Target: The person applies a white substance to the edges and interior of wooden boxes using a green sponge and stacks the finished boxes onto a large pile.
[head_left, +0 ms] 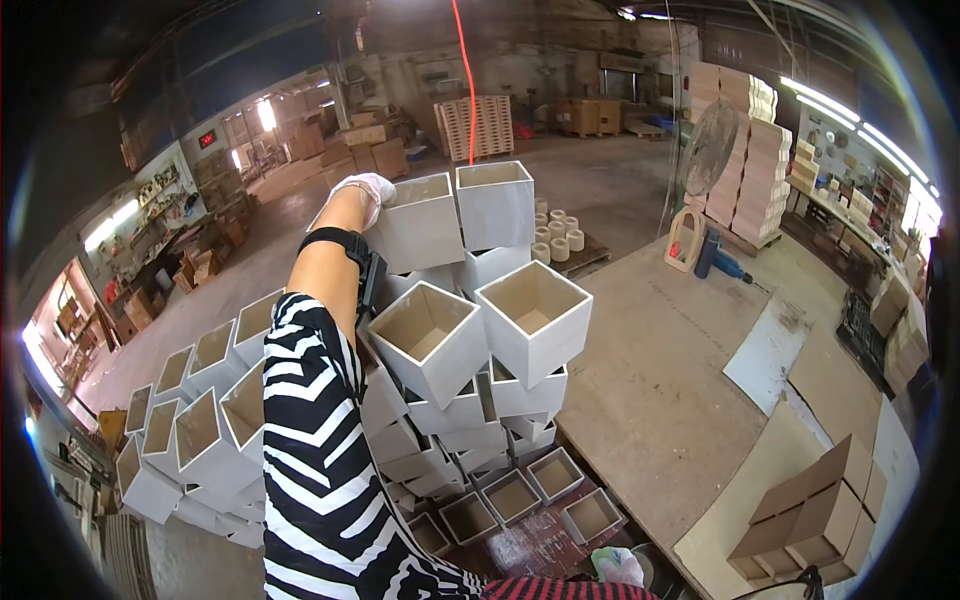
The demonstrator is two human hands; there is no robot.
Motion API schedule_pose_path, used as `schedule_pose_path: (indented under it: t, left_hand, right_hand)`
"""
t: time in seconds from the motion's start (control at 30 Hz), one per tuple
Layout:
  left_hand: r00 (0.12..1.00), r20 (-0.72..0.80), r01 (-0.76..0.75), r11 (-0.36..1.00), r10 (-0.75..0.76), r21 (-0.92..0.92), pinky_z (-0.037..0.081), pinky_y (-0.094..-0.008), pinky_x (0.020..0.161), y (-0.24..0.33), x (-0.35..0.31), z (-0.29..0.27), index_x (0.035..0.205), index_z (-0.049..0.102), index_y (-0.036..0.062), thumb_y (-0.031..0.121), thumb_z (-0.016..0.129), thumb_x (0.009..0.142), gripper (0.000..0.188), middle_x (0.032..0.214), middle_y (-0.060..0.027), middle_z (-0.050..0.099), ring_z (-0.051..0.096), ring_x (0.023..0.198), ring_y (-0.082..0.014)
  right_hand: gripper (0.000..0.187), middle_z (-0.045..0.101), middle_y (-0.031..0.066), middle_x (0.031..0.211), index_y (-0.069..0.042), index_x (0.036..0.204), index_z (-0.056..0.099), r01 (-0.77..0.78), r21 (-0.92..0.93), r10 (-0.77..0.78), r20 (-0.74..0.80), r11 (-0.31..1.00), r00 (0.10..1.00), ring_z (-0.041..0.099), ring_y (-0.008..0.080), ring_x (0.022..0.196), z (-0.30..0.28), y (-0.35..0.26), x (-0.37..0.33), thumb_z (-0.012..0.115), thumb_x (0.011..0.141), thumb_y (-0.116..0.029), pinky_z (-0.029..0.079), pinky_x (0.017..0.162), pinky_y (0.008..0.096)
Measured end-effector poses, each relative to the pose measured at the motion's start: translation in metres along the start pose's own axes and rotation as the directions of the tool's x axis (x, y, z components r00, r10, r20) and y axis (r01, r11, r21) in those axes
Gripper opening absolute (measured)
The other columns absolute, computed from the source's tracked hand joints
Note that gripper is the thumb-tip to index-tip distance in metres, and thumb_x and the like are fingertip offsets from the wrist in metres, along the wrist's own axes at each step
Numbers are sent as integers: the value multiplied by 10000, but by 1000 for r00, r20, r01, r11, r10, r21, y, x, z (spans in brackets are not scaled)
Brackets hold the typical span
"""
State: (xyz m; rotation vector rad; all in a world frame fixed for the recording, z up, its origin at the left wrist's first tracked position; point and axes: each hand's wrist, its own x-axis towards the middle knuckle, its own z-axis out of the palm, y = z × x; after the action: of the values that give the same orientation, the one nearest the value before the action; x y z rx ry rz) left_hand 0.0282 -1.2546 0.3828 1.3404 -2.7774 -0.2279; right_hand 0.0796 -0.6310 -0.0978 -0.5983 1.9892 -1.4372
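My left hand (368,190), in a pale glove with a black strapped device on the wrist, reaches far forward. It grips the left rim of an open-topped square white box (424,222) on the stack; its fingertips are partly hidden. Touching that box on the right is another white box (497,212). Two more, a tilted box (425,340) and its neighbour (532,318), sit nearer on the pile, their brown insides showing. At the lower edge my right hand (618,566) shows as a pale glove beside the dark red surface, its fingers not readable.
Several white boxes (190,430) stand stacked left of my sleeve. Smaller-looking boxes (510,497) rest on a dark red surface (545,540) below. Right is a brown tabletop (650,390) with a dark bottle (707,253), a blue tool (732,266) and folded cardboard (810,515). A red cord (465,70) hangs ahead.
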Motion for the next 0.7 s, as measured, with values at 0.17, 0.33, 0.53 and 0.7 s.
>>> schedule_pose_path:
  t: [0.17, 0.33, 0.53, 0.7]
  left_hand:
    - [999, 20, 44, 999, -44, 1, 416, -429, 830, -3, -4, -3, 1101, 564, -12, 245, 518, 801, 398, 1148, -170, 562, 539, 1013, -288]
    - [981, -27, 144, 818, -191, -557, 332, -410, 961, -2, -11, 7, 1235, 482, 17, 351, 494, 832, 523, 1325, -169, 441, 419, 1197, -293]
    - [999, 23, 46, 804, -40, -593, 404, -354, 832, -47, 8, -4, 1044, 598, 57, 315, 553, 815, 348, 1034, -135, 594, 537, 951, -227]
    - [995, -92, 6, 963, -32, -268, 456, -338, 595, -62, 7, -3, 859, 687, 62, 196, 667, 726, 190, 813, -84, 649, 583, 660, -179]
  right_hand:
    - [241, 454, 16, 601, -94, 694, 535, -21, 10, 20, 24, 1000, 999, 423, 148, 562, -2, -4, -3, 505, 895, -224, 345, 491, 338]
    - [233, 460, 16, 607, -92, 700, 537, -36, 31, 35, 35, 999, 999, 428, 149, 567, -3, -7, -3, 511, 892, -223, 350, 495, 336]
    - [225, 467, 15, 613, -90, 707, 541, -52, 76, 43, 119, 996, 992, 433, 149, 573, -7, -9, -1, 519, 889, -222, 356, 499, 333]
    - [207, 486, 16, 631, -86, 728, 551, -105, 139, 75, 203, 985, 976, 451, 155, 588, -12, -5, 8, 533, 883, -223, 370, 511, 330]
